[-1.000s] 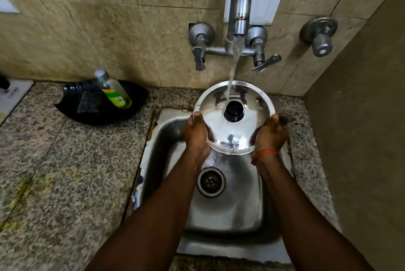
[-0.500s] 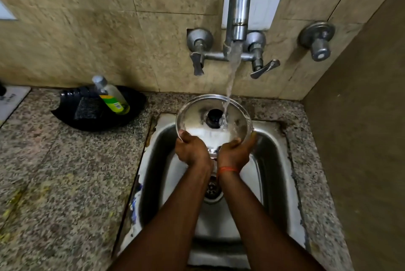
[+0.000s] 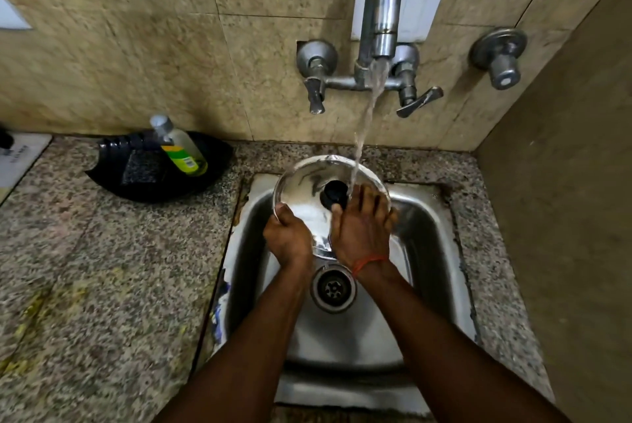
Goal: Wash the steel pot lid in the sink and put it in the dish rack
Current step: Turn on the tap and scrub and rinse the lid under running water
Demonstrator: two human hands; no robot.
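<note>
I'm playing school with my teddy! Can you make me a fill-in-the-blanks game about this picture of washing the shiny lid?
1. The left hand holds the steel lid by its ____.
2. Water from the tap falls beside the lid's ____ knob.
3. The right hand wears an ____ thread around the wrist.
4. The soap bottle lies in a ____ tray on the counter.

Missing words: rim; black; orange; black
</note>
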